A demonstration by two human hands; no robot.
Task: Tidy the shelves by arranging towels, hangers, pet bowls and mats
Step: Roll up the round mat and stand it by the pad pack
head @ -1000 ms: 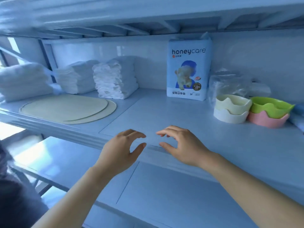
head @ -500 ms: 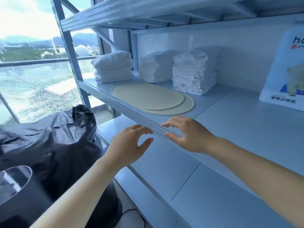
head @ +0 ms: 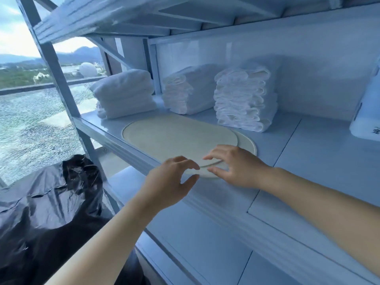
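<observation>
Mats (head: 174, 138) oval, smooth (beige, stacked); right hand (head: 236, 167) over edge.

You only get a sliver of the lower mat (head: 247, 144) — the upper mat (head: 176, 138) covers the rest, and your right hand (head: 236, 167) hides their near edge. Fingertips possibly touching the mat; can't tell from here. White pack (head: 368, 120) is cut by the right edge, black bag (head: 47, 194) by the left and bottom. Top shelf (head: 102, 15) is smeared — no detail.
</observation>
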